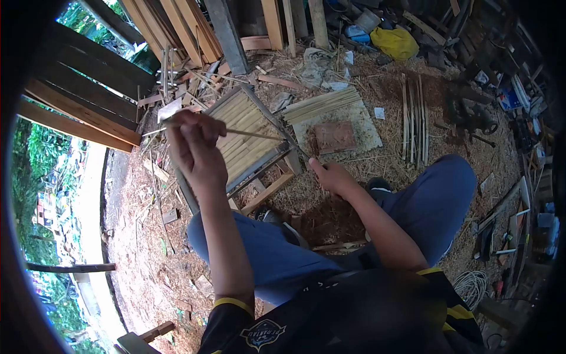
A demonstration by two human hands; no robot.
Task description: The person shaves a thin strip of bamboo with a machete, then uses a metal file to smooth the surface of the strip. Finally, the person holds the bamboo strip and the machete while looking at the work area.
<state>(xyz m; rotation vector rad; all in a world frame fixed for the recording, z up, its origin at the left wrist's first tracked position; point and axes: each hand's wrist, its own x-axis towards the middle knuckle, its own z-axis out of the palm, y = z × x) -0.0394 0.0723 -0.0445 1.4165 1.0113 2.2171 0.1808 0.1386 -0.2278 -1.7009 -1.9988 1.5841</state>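
Note:
My left hand is raised at the left with its fingers closed around a thin bamboo strip. The strip runs rightward from the fingers over a low wooden frame topped with bamboo slats. Lower and to the right, my right hand is closed on a thin dark knife-like tool. Its narrow end points up and left, close to the strip's far end and overlapping the frame's corner in this view. The grip end is hidden inside the fist.
A bundle of bamboo strips lies on a pale board beside a reddish-brown wooden block. More long strips lie to the right. Planks lean at the back. A yellow bag and coiled wire sit on the shaving-strewn ground.

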